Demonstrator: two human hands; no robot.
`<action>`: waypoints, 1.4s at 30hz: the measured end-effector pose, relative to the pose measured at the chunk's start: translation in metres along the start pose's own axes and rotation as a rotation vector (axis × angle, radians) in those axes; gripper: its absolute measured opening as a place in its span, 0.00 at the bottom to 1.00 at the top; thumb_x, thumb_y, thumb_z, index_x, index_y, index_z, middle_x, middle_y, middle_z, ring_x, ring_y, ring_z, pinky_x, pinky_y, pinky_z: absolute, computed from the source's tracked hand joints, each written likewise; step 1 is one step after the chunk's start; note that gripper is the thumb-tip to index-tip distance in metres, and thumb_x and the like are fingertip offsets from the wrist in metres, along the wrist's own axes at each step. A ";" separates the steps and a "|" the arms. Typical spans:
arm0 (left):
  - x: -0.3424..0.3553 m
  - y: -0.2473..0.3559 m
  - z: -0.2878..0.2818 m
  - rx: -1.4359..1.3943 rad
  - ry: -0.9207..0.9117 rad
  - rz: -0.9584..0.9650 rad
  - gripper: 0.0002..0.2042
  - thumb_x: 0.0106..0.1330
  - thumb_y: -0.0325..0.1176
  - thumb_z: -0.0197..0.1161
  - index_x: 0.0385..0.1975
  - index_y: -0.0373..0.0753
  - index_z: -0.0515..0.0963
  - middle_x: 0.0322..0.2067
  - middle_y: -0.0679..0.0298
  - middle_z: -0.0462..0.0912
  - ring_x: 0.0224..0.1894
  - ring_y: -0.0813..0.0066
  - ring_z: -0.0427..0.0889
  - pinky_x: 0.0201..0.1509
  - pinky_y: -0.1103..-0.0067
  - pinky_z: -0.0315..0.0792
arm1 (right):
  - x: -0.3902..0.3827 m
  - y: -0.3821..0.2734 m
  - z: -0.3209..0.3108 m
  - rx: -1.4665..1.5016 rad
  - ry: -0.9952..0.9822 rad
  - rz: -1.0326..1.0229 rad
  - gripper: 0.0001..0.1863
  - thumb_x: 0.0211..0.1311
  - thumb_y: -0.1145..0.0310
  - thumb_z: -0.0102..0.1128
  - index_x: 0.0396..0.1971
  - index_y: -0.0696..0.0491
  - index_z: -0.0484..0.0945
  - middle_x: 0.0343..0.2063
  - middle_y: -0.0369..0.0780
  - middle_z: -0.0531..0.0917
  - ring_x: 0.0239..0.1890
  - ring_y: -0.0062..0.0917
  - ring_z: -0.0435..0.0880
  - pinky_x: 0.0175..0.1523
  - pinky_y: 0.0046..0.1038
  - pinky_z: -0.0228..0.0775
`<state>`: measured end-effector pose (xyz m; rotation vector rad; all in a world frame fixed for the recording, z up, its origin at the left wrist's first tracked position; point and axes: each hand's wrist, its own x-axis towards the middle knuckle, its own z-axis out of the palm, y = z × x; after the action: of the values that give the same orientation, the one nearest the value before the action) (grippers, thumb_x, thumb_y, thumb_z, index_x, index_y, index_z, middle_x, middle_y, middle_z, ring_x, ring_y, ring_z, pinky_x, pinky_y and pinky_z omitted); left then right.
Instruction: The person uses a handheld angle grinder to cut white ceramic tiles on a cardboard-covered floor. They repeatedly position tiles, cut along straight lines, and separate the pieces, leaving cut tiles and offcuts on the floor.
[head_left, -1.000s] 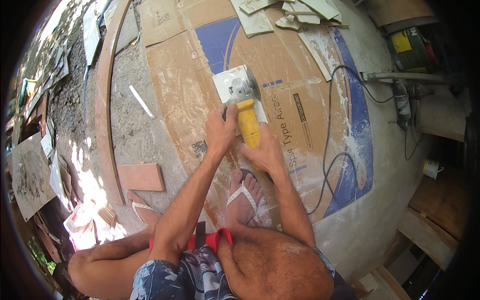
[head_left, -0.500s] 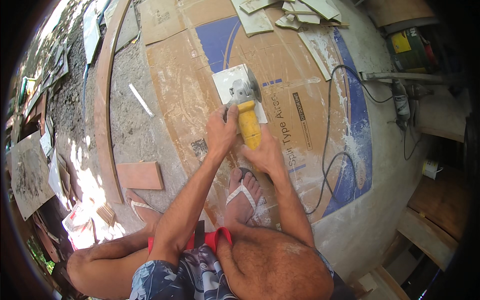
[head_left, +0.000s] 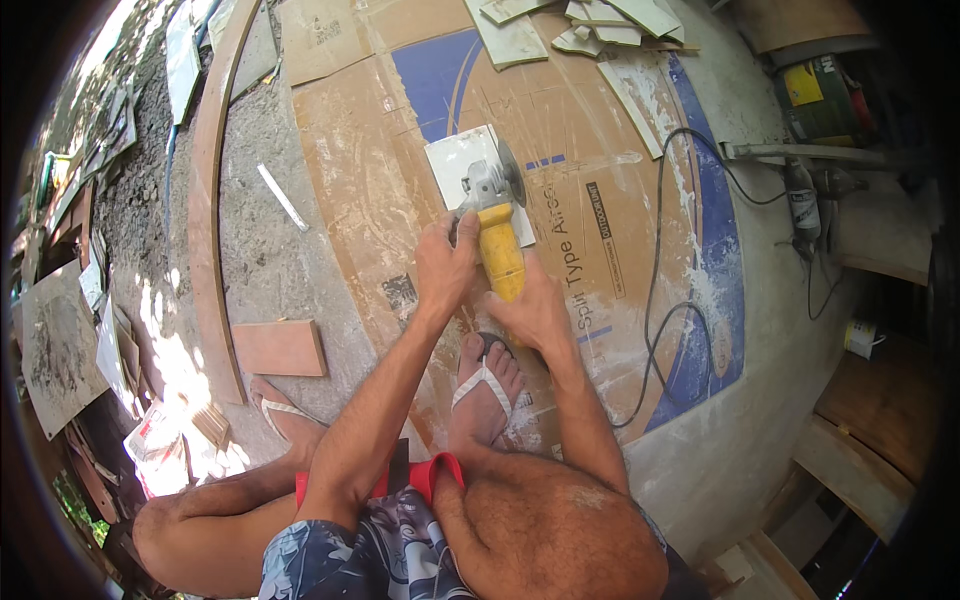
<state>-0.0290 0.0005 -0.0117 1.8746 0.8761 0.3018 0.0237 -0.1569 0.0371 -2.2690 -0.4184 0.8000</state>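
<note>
A white tile [head_left: 455, 157] lies on the cardboard in front of me, partly covered by a yellow angle grinder [head_left: 500, 258] with a grey metal head. Its round disc [head_left: 511, 172] stands on edge over the tile's right part. My right hand [head_left: 532, 305] is closed round the rear of the grinder's body. Beside the grinder's neck, my left hand [head_left: 446, 262] is closed at the tile's near left edge, thumb close to the yellow body. Some of its fingers are hidden. Just below the grinder is my sandalled foot [head_left: 485, 385].
Dusty flattened cardboard [head_left: 350, 190] covers the floor. A black cord [head_left: 655, 260] loops at right. Tile pieces [head_left: 610, 20] are piled at the far end. A long wooden plank [head_left: 207, 200] and a short board [head_left: 280, 349] lie left; a dark bucket [head_left: 820, 100] stands far right.
The grinder's head and disc have tilted or shifted very slightly to the right over the tile. Both hands keep nearly the same place.
</note>
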 end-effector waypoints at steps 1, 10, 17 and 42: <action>-0.001 0.000 0.000 0.000 0.004 0.002 0.28 0.86 0.55 0.55 0.52 0.32 0.87 0.30 0.53 0.86 0.34 0.66 0.81 0.44 0.65 0.76 | -0.001 -0.001 0.000 0.012 0.001 -0.002 0.33 0.54 0.59 0.76 0.56 0.61 0.74 0.40 0.63 0.89 0.47 0.64 0.89 0.52 0.55 0.81; -0.006 0.002 0.001 0.003 -0.003 -0.016 0.27 0.85 0.54 0.55 0.48 0.32 0.86 0.27 0.53 0.84 0.31 0.66 0.80 0.41 0.65 0.75 | -0.006 0.002 -0.001 0.005 -0.005 0.006 0.31 0.55 0.60 0.75 0.54 0.60 0.74 0.40 0.63 0.89 0.47 0.63 0.89 0.52 0.55 0.81; -0.011 0.014 -0.005 -0.015 -0.029 -0.037 0.27 0.84 0.54 0.57 0.46 0.30 0.86 0.31 0.46 0.86 0.35 0.54 0.84 0.45 0.61 0.76 | -0.009 0.000 -0.004 0.008 -0.014 0.018 0.30 0.55 0.61 0.75 0.54 0.60 0.75 0.40 0.63 0.89 0.47 0.63 0.89 0.52 0.55 0.81; -0.020 0.009 -0.003 -0.048 -0.092 -0.099 0.27 0.83 0.52 0.59 0.51 0.26 0.85 0.42 0.36 0.86 0.47 0.39 0.85 0.55 0.55 0.76 | -0.021 0.003 -0.006 0.004 -0.017 0.021 0.31 0.55 0.59 0.77 0.54 0.59 0.75 0.42 0.62 0.89 0.48 0.63 0.89 0.51 0.55 0.81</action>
<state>-0.0413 -0.0130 0.0009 1.7798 0.8884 0.1726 0.0120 -0.1727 0.0472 -2.2682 -0.4014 0.8301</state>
